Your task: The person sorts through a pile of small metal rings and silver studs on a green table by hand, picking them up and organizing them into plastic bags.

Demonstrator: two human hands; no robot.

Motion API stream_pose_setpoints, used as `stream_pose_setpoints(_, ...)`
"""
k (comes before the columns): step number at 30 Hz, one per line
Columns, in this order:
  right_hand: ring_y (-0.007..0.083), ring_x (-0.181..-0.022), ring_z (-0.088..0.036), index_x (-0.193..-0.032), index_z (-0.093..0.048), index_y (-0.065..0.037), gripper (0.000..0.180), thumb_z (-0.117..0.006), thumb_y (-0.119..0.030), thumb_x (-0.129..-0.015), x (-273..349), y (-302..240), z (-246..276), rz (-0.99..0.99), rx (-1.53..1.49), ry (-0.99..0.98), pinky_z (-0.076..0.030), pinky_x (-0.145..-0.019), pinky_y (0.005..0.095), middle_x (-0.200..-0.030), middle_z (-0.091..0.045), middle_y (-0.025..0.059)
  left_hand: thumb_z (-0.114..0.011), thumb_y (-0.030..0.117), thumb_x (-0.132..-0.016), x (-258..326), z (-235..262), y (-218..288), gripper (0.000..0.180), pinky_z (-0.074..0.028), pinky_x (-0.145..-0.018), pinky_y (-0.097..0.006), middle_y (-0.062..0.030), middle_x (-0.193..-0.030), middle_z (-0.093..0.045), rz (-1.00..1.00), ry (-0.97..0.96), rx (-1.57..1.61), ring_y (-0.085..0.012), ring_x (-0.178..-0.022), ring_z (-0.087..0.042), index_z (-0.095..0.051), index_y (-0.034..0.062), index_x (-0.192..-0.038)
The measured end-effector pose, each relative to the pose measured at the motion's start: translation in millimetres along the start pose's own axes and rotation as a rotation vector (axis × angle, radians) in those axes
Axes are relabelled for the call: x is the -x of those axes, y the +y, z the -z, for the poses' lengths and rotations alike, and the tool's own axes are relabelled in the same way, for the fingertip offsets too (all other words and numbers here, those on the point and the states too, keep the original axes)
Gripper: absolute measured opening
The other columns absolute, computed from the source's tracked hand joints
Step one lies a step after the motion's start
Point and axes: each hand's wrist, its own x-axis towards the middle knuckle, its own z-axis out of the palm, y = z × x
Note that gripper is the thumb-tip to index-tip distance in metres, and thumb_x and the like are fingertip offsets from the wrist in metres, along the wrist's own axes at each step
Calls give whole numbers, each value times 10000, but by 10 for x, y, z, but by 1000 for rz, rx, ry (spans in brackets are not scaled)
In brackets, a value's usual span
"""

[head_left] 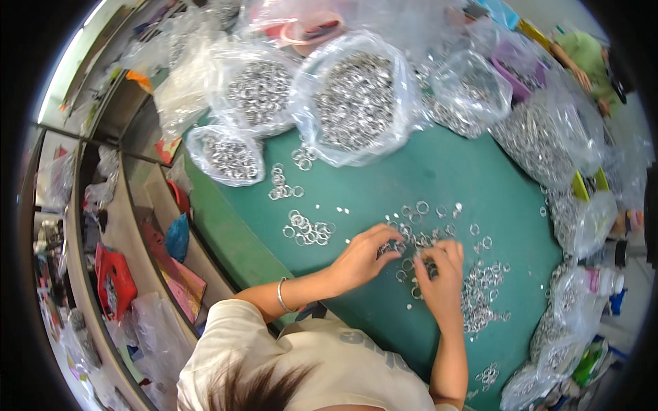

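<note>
From where I stood, the person in the cream short-sleeved top (301, 356) had both hands low over a green desk (452, 171), working among loose silvery metal rings (419, 240) that lay scattered between and just beyond the fingertips. The left hand (360, 262), with a silver bangle (282, 294) on its wrist, came in from the left, its thumb and forefinger parted around some of the rings; I couldn't tell whether it pinched any of them. The right hand (444, 279) faced it, fingers bent down toward the same scatter, and whether a ring sat in its grasp was hidden from me. Just right of that hand spread a bigger loose heap of rings (483, 291), and near the desk's lower right was a small cluster (487, 376). Left of the left hand lay a tangled group (308, 229), with a smaller group (279, 185) above it. Along the far side stood open clear plastic bags full of rings, the largest bag (406, 123) in the middle and a small bag (256, 166) to its left. A purple basin (541, 74) sat farther right, near another person in green (591, 61). Off to the left, shelves held a red bag (115, 277) and a blue bundle (177, 238).
</note>
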Motion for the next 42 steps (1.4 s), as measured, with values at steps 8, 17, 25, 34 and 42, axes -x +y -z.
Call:
stream_pose_setpoints(8, 296, -931, -505, -947, -579, -55, 228, -659, -30, -734, 330, -338, -40, 105, 26, 17, -402, -806, 414, -977, -525, 125, -545, 309, -924, 185, -206, -28, 290, -524, -721, -337, -49, -1041, -606, 783, -453, 1457, -161, -930, -598, -589, 89, -1108)
stream_pose_setpoints(17, 315, -1012, -582, -993, -656, -39, 263, -678, -30, -731, 706, -105, 158, 24, -60, 162, -421, -871, 414, -1107, -615, 122, -507, 400, -941, 356, -439, -44, 337, -571, -658, -338, -42, -972, -655, 800, -507, 1385, -155, -843, -657, -613, 96, -1041)
stream_pose_setpoints(25, 310, -1077, -586, -1060, -632, 5, 243, -605, 4, -818, 708, -266, 70, -164, -426, 98, -462, -903, 373, -1139, -613, 157, -479, 402, -948, 286, -468, 35, 330, -566, -571, -340, -76, -786, -654, 887, -483, 1364, -196, -734, -664, -579, 90, -911)
stream_pose_setpoints(34, 322, -855, -569, -900, -582, -11, 157, -669, -34, -771, -277, 467, 88, 23, 415, 273, -398, -877, 422, -942, -611, 116, -456, 320, -959, 122, -367, 161, 288, -525, -557, -319, -180, -819, -607, 624, -549, 1322, -237, -668, -611, -529, 73, -1090)
stream_pose_setpoints(42, 267, -898, -571, -864, -570, -36, 166, -681, 7, -748, 502, 88, 326, -532, -702, 241, -444, -815, 356, -996, -617, 108, -484, 320, -970, 216, -299, 48, 266, -534, -540, -264, -95, -870, -653, 657, -415, 905, -171, -703, -639, -574, 72, -934)
